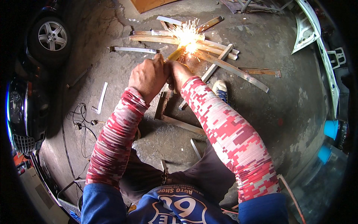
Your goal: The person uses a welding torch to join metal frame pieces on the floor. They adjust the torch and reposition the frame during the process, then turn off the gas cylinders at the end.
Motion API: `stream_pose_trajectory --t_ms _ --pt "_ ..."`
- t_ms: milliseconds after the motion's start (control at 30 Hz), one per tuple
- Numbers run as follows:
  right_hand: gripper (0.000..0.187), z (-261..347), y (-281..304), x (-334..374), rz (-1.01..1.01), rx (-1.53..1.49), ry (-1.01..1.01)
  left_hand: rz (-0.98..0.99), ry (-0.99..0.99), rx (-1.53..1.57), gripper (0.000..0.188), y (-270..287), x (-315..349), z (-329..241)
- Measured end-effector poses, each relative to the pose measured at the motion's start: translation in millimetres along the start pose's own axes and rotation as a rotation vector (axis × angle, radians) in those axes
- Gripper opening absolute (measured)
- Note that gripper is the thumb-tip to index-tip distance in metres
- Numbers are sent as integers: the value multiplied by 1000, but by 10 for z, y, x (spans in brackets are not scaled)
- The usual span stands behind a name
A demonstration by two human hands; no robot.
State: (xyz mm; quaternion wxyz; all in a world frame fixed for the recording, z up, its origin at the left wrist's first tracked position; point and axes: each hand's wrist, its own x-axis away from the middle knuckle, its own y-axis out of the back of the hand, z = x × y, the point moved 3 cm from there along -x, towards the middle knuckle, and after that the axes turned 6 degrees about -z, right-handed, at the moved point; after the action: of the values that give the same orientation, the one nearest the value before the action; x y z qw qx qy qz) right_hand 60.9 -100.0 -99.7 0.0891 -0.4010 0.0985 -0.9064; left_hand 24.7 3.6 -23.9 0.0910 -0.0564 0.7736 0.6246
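My left hand (147, 76) is closed, its fist pressed against my right hand (179, 72). Both grip a yellow tool (176, 54), whose rear part is hidden by the hands and whose exact kind I cannot make out. A white-hot glow and a spray of sparks (189, 35) burst at the tool's far end. They hide the spot where it meets several metal bars (220, 46) lying across each other on the floor. A long flat bar (238, 71) slants from the sparks to the right. Another bar (218, 61) crosses under it, near my right wrist.
A shoe (220, 90) stands just beyond my right forearm. Angled metal frame pieces (182, 124) lie between my legs. Cables (80, 116) coil at left, near a car wheel (52, 36). White car panels (307, 28) and blue containers (330, 129) line the right side.
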Motion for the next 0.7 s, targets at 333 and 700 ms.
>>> stream_pose_trajectory --t_ms 333,700 --pt "21 -4 8 -1 13 -52 -18 16 37 16 33 13 -16 -10" --pt "21 -47 23 -67 -31 -70 3 48 74 17 33 14 -23 2"
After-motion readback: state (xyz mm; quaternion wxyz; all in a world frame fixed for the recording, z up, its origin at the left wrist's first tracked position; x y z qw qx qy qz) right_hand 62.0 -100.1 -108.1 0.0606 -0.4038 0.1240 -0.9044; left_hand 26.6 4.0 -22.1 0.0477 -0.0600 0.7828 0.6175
